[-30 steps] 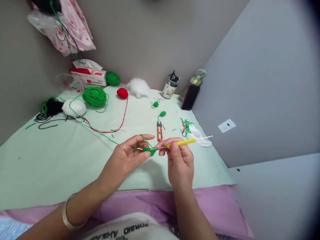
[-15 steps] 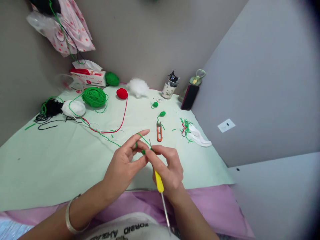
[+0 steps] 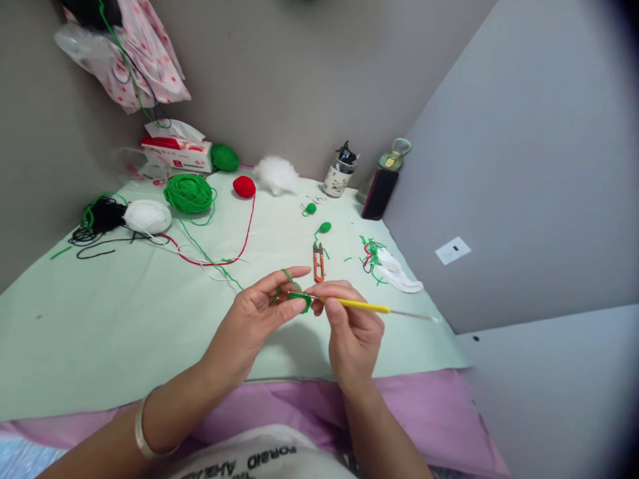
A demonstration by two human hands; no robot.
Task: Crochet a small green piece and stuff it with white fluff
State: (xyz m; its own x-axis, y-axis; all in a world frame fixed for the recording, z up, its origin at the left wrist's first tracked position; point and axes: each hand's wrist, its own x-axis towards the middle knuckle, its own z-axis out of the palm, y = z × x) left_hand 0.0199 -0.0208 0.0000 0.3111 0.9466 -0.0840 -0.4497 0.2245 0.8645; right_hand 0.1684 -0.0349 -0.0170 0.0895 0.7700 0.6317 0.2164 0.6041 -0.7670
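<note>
My left hand (image 3: 257, 319) pinches a small green crochet piece (image 3: 301, 301) between thumb and fingers, with the green strand looped over the raised forefinger. That strand runs back across the pale green cloth (image 3: 100, 319) to the green yarn ball (image 3: 188, 193). My right hand (image 3: 349, 326) is closed on a yellow-handled crochet hook (image 3: 357, 305), whose tip sits in the green piece while its metal tail points right.
Orange thread snips (image 3: 318, 261) lie just beyond my hands. White (image 3: 148, 215), black (image 3: 102, 214) and red (image 3: 244, 186) yarn, stuffing (image 3: 276, 174), a tissue box (image 3: 174, 154), a cup (image 3: 337, 178), a dark phone (image 3: 378, 193), yarn scraps (image 3: 372, 253) and small green pieces lie farther back. Grey walls close in behind and right.
The hook swung from pointing right to pointing down towards me, then back to pointing right with its tip in the green piece. My left hand kept its pinch.
</note>
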